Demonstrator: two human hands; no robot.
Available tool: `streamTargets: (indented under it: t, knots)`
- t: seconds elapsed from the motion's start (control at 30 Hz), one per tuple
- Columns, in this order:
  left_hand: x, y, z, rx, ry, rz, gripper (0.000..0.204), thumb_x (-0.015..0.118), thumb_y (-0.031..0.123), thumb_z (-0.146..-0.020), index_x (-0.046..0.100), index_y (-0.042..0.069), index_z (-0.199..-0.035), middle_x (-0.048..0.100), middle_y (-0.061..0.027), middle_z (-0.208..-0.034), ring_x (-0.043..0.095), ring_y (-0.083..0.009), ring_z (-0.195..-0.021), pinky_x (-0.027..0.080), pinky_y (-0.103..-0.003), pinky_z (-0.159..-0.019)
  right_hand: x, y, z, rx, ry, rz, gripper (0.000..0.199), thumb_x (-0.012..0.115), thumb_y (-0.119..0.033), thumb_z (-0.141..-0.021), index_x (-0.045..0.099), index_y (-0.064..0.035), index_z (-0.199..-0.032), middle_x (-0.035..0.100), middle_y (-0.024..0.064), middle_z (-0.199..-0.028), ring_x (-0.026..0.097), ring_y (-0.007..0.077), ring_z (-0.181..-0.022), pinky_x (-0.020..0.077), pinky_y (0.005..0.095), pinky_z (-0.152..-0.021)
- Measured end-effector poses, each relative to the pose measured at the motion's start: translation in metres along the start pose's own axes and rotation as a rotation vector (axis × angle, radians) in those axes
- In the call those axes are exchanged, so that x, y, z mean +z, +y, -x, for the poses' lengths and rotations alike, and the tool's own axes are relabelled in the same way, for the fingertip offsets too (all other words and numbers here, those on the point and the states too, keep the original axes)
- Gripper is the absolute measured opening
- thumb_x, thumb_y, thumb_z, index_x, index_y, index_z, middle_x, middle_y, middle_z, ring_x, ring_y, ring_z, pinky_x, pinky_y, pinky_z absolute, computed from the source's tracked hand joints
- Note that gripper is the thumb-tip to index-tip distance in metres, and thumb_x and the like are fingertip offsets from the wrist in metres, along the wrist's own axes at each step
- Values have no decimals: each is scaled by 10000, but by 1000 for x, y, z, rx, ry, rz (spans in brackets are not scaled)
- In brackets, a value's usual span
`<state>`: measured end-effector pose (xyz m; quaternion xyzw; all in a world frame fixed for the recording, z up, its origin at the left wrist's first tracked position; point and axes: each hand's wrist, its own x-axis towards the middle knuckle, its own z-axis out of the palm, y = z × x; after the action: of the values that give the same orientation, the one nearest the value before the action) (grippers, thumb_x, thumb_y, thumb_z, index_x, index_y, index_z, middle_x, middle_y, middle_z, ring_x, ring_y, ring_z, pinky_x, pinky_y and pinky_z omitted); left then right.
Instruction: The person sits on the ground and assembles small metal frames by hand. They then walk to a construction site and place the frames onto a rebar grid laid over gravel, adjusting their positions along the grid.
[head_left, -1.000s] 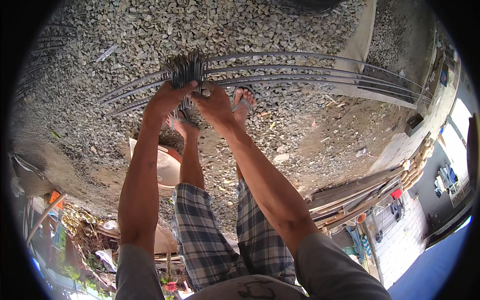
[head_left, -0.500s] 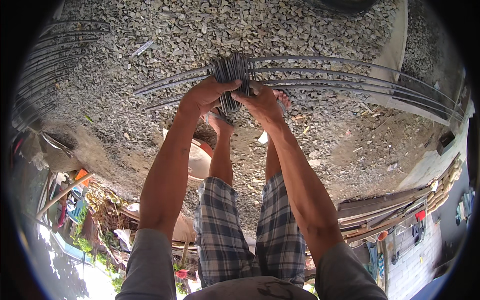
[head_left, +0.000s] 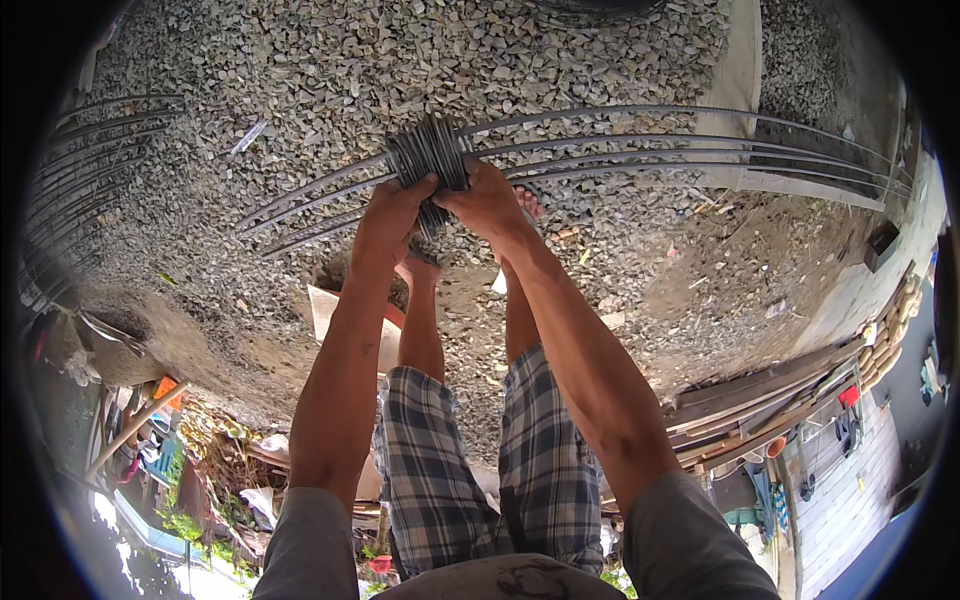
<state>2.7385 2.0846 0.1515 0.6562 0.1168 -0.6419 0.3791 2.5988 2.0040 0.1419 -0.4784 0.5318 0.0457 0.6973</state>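
A tight bundle of dark steel rebar stirrups (head_left: 428,150) sits between my hands, its thin rods packed side by side and leaning slightly. My left hand (head_left: 388,215) is closed on its near left side, thumb lying over the rods. On the near right side, my right hand (head_left: 485,205) grips the same bundle, with its fingers partly hidden. Several long grey steel bars (head_left: 620,147) stretch out to the left and right of the bundle. I cannot tell whether they pass through it or beneath it.
Gravel (head_left: 330,80) covers the ground around the bars. More bars (head_left: 90,180) lie at the far left. A concrete strip (head_left: 735,90) runs along the right. Behind my feet is a pale board (head_left: 322,308); stacked planks (head_left: 760,400) lie at the lower right.
The whole view has shifted, so the bundle and bars appear farther left. The bundle leans more than before, and both hands keep their grip on it.
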Motion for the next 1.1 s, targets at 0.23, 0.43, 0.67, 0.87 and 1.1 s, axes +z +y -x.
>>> streamTargets:
  t: [0.23, 0.43, 0.67, 0.87, 1.1]
  knots:
    - [25, 16, -6, -51, 7, -201, 295, 683, 252, -957, 684, -40, -999, 682, -76, -807, 599, -127, -643, 469, -315, -592, -35, -2, 13, 46, -71, -233, 247, 795, -93, -774, 709, 40, -964, 690, 44, -769, 582, 93, -677, 488, 304, -635]
    - [50, -3, -11, 64, 155, -361, 228, 593, 229, -1002, 656, 14, -1042, 642, -39, -815, 586, -126, -660, 472, -314, -589, -32, 25, -8, 36, -29, -248, 354, 862, -209, -692, 710, 16, -918, 692, 53, -740, 603, 134, -636, 477, 305, -580]
    - [83, 2, -4, -32, -15, -178, 220, 572, 202, -1029, 635, 36, -1158, 669, -26, -1005, 645, -129, -879, 552, -310, -728, -75, 22, 7, 155, 26, -155, 289, 877, -189, -715, 705, -5, -856, 635, -6, -707, 505, 73, -590, 395, 282, -517]
    - [139, -7, -18, -1, -29, -344, 219, 618, 194, -1003, 655, -3, -1091, 675, -49, -898, 647, -124, -794, 534, -273, -658, -133, 30, 15, 106, 105, -193, 221, 834, -145, -719, 717, 3, -834, 682, 28, -689, 561, 113, -561, 441, 323, -502]
    - [184, -24, -43, 32, -85, -370, 260, 624, 177, -993, 644, -11, -1172, 686, -79, -1043, 651, -161, -907, 544, -321, -796, -187, 26, 21, 41, 130, -203, 313, 839, -167, -778, 739, 18, -1011, 723, 55, -804, 621, 122, -702, 487, 323, -656]
